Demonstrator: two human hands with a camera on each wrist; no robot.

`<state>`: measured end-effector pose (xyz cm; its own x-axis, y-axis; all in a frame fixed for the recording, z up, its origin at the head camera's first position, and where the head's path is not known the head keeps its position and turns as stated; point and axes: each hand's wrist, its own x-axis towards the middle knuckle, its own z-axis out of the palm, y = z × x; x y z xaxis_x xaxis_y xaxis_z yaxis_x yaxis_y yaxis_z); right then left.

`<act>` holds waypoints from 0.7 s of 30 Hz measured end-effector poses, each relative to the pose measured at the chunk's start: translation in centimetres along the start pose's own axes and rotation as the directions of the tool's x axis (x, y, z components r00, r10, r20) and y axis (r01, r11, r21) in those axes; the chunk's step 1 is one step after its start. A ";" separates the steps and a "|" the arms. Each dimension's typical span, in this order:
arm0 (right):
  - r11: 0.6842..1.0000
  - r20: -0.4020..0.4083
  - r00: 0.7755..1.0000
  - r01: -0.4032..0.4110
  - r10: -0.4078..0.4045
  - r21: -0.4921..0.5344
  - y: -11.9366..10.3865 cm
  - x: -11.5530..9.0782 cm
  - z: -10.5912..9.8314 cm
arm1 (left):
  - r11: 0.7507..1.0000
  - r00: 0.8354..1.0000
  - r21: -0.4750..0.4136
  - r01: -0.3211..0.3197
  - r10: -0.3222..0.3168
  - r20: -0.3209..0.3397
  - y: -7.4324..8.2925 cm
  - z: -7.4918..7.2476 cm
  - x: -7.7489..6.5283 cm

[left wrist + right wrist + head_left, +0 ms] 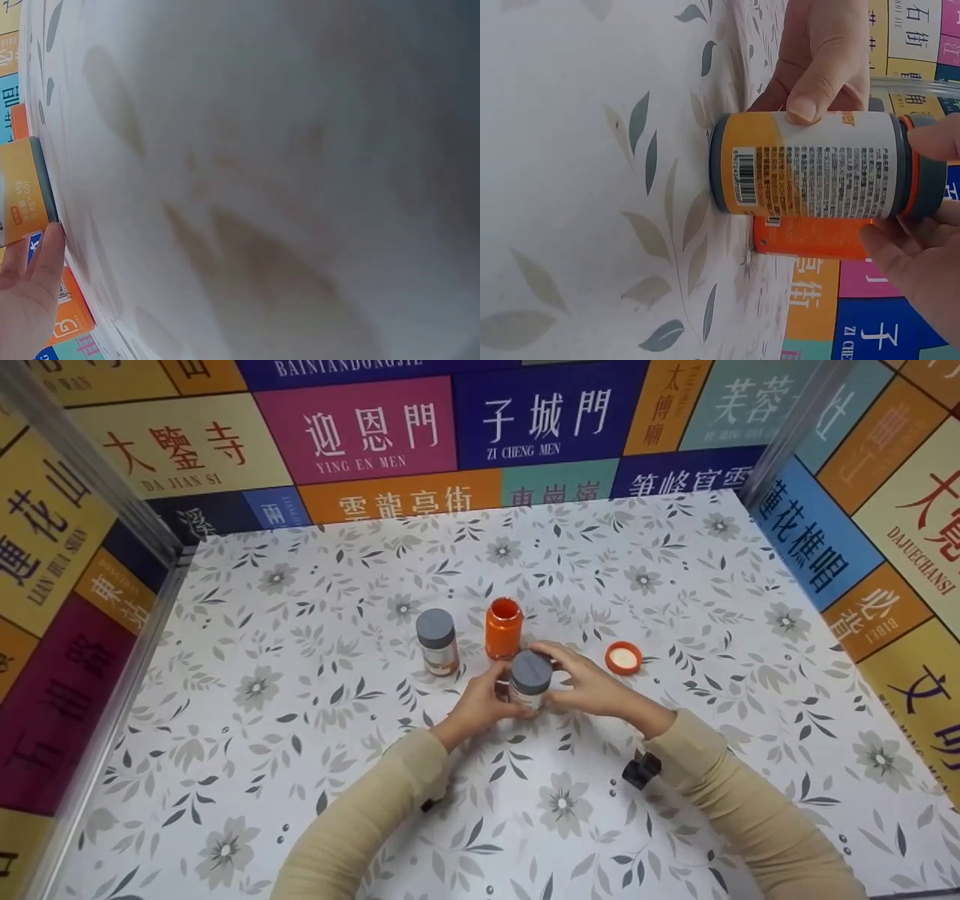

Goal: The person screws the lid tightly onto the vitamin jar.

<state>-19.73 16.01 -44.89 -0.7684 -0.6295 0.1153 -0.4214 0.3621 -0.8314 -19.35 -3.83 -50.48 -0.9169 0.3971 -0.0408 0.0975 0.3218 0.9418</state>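
Note:
A white-and-orange supplement bottle (817, 165) with a grey lid (531, 671) stands upright between both hands, its base at the table surface. My left hand (484, 697) holds the bottle's body, its thumb lying along the label in the right wrist view. With thumb and fingers my right hand (592, 682) grips the lid; an orange ring shows just under the lid in the right wrist view. Only the bottle's lower part and some left fingers (49, 259) appear at the edge of the left wrist view.
Right behind the held bottle stands an open orange bottle (504, 630). A similar grey-lidded bottle (437, 641) stands to its left. The orange cap (623, 658) lies inside-up at the right. Colourful printed panels (375, 427) border the floral table (247, 750).

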 end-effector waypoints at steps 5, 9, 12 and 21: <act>0.999 -0.023 0.999 0.035 -0.036 -0.031 0.3 -0.1 -0.3 | 1.000 1.000 0.007 0.004 -0.004 -0.006 0.1 0.0 0.0; 0.994 -0.056 0.997 0.054 -0.059 -0.097 0.4 -0.1 -0.2 | 1.000 1.000 0.016 0.025 -0.025 -0.006 0.1 0.0 0.0; 0.991 -0.094 0.994 0.050 -0.062 -0.128 0.5 -0.1 0.1 | 0.999 0.999 0.015 0.034 -0.034 0.000 0.2 -0.1 0.0; 0.991 -0.247 0.967 -0.094 0.068 -0.096 0.1 0.5 1.8 | 1.000 1.000 0.004 -0.011 0.011 -0.007 1.1 -0.3 -0.6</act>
<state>-19.27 14.50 -45.95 -0.8902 -0.4144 0.1893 -0.3916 0.4835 -0.7828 -18.82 -3.93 -49.32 -0.9184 0.3946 -0.0284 0.1088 0.3208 0.9409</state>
